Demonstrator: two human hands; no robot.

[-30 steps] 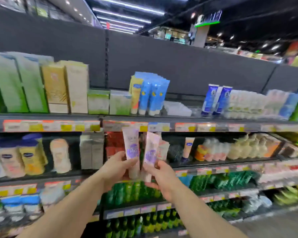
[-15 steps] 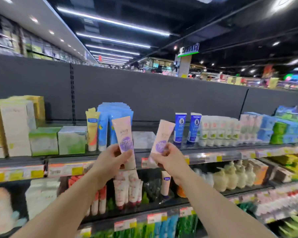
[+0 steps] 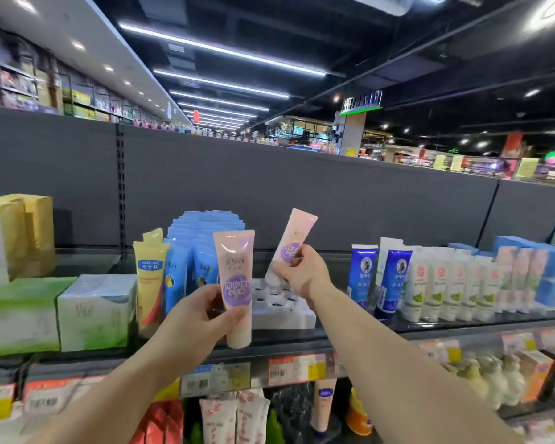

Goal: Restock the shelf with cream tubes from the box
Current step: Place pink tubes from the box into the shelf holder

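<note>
My left hand (image 3: 195,318) grips a pink cream tube with a purple label (image 3: 234,274), held upright in front of the top shelf (image 3: 302,342). My right hand (image 3: 302,275) pinches a second pink tube (image 3: 293,241), tilted to the right, its lower end over a white holder tray with round holes (image 3: 282,307) on that shelf. The tray's holes look empty. The box is out of view.
Left of the tray stand light blue tubes (image 3: 186,270) and a yellow tube (image 3: 149,277), then green-white boxes (image 3: 96,310). Right of it are dark blue tubes (image 3: 393,283) and white tubes (image 3: 446,290). A grey back panel (image 3: 334,203) closes the shelf behind. Lower shelves hold more tubes.
Both hands have risen from the second shelf level to the top shelf with the tubes. My right hand has reached further in, over the white tray.
</note>
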